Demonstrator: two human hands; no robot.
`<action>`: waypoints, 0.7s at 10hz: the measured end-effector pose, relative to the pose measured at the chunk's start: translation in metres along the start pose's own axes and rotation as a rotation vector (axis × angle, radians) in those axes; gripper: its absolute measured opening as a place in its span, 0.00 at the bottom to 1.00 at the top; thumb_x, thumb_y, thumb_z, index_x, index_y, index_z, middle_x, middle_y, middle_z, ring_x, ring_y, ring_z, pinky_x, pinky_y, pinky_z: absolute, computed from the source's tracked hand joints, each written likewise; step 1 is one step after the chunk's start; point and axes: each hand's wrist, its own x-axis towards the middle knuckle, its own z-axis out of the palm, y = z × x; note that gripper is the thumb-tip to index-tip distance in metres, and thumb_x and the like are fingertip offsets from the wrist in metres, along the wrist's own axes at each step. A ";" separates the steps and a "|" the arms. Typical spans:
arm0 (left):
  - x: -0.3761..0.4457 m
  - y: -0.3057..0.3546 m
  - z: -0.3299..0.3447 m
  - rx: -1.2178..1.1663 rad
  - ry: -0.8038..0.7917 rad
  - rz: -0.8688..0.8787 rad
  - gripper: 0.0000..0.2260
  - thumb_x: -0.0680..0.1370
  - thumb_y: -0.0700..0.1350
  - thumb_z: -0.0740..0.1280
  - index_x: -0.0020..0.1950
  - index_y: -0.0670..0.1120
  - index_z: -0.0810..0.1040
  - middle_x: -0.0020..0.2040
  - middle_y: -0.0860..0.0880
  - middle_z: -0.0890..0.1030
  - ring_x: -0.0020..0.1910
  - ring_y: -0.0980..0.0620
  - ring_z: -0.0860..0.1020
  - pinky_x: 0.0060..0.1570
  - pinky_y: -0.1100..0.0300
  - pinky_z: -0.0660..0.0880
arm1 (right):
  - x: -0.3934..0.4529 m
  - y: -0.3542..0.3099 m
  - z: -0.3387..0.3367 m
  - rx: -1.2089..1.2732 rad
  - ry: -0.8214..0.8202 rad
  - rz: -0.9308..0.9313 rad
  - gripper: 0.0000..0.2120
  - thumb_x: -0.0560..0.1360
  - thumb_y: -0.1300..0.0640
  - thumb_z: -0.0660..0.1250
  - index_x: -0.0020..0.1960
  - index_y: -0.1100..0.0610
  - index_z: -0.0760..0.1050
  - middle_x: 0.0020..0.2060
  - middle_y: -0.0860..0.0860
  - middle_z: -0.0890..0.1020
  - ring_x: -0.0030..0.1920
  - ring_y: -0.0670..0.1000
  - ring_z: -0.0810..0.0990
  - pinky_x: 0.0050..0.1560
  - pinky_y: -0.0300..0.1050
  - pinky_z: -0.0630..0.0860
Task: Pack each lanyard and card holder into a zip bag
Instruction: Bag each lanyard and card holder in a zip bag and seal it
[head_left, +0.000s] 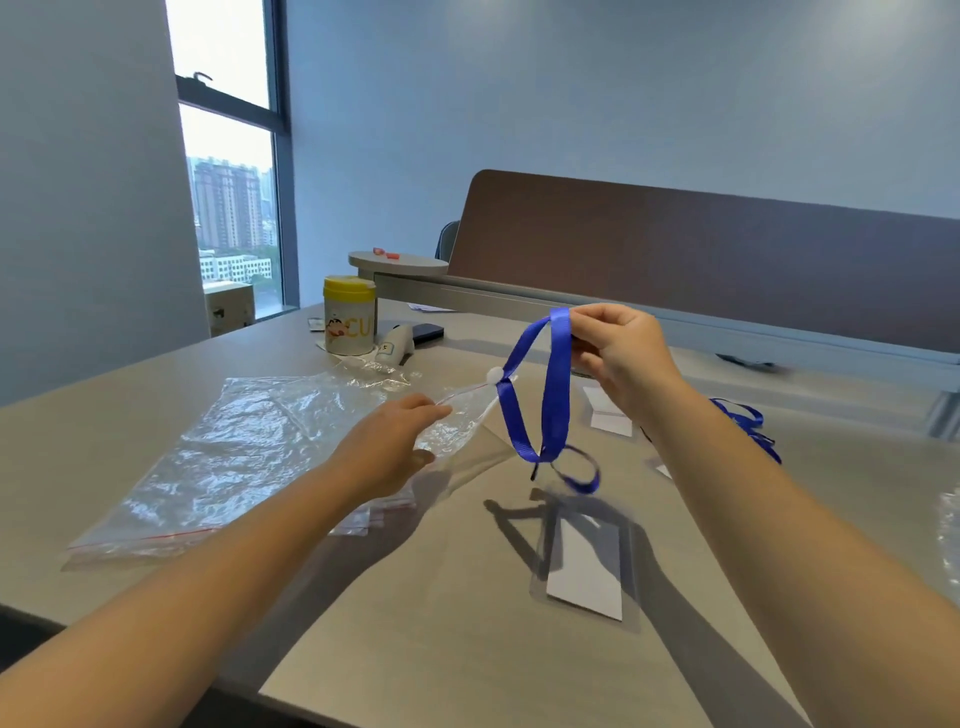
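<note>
Both hands were busy, the right hand pinching the blue lanyard aloft, its card holder dangling over the table, the left hand gripping an unfilled zip bag, so packing had evidently barely started.

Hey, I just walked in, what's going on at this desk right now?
A person is packing lanyards into zip bags. Their right hand pinches the top of a blue lanyard, holding it up so the clear card holder at its end hangs down at the table. Their left hand holds a small zip bag by its mouth beside the lanyard. Nothing is in that bag yet. More lanyards lie to the right.
</note>
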 end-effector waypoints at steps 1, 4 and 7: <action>0.000 -0.001 0.002 -0.027 -0.013 0.002 0.25 0.75 0.41 0.65 0.72 0.48 0.63 0.70 0.49 0.67 0.65 0.49 0.70 0.64 0.58 0.68 | 0.000 0.015 -0.007 -0.063 0.048 0.029 0.05 0.74 0.66 0.64 0.40 0.62 0.75 0.35 0.56 0.78 0.36 0.51 0.77 0.34 0.33 0.79; 0.002 0.004 0.011 -0.037 -0.031 0.008 0.24 0.76 0.40 0.65 0.71 0.47 0.64 0.69 0.48 0.68 0.64 0.49 0.70 0.64 0.59 0.68 | -0.027 0.075 -0.041 -1.213 -0.189 -0.024 0.13 0.76 0.57 0.62 0.58 0.60 0.78 0.54 0.57 0.81 0.53 0.54 0.77 0.54 0.45 0.72; 0.001 0.006 0.014 -0.015 -0.054 -0.002 0.24 0.76 0.41 0.64 0.71 0.47 0.63 0.69 0.48 0.68 0.65 0.49 0.70 0.64 0.60 0.68 | -0.038 0.080 -0.025 -0.993 -0.473 0.173 0.20 0.74 0.43 0.60 0.53 0.58 0.77 0.44 0.53 0.78 0.41 0.48 0.73 0.39 0.39 0.68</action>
